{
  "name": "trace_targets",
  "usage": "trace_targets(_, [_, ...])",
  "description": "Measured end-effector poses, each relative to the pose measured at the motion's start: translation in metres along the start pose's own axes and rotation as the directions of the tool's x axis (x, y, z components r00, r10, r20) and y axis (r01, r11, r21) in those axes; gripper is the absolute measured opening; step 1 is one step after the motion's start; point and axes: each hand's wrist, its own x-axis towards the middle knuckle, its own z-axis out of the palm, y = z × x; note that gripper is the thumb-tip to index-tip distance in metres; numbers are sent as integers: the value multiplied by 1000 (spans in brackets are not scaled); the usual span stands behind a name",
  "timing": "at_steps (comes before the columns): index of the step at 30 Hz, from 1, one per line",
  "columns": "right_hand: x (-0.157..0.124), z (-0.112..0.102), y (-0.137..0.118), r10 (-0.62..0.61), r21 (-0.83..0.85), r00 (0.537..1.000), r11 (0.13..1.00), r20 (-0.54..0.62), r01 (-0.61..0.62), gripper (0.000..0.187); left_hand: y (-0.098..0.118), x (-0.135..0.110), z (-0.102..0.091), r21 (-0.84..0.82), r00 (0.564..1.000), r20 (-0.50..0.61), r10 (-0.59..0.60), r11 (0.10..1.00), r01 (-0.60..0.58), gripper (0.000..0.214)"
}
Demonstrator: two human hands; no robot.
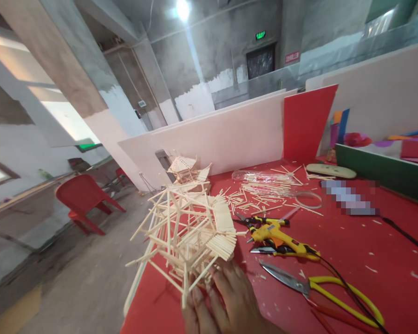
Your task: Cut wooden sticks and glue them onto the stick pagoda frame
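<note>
My right hand (230, 304) comes in from the bottom edge with its back to the camera. Its fingers are curled against the lower side of a pale wooden stick model (190, 229), a tangled frame of thin sticks with slatted roof panels. The hand holds the model tilted over the left edge of the red table (351, 241). A second, smaller stick building (188, 171) stands just behind it. My left hand is out of sight.
Right of the model lie a yellow glue gun (278, 234), small pliers (261, 221) and yellow-handled scissors (320, 287). Loose sticks (257, 195) and a clear bag lie further back, in front of white and red boards. A red chair (83, 197) stands on the floor at left.
</note>
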Motion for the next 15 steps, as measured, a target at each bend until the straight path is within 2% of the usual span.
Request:
trace_targets(4, [-12, 5, 6, 109, -44, 990, 993, 93, -106, 51, -5, 1, -2, 46, 999, -2, -36, 998, 36, 41])
trace_targets(8, [-12, 4, 4, 214, -24, 961, 977, 176, -213, 51, -1, -2, 2, 26, 996, 21, -81, 996, 81, 44])
trace_targets(12, [-12, 5, 2, 218, 23, 952, 973, 216, -229, 50, 1, -6, 5, -3, 998, 31, -60, 998, 60, 45])
trace_targets(15, [-12, 7, 2, 216, 23, 951, 974, 220, -227, 49, -3, -4, 2, -15, 993, 59, -99, 995, 100, 46])
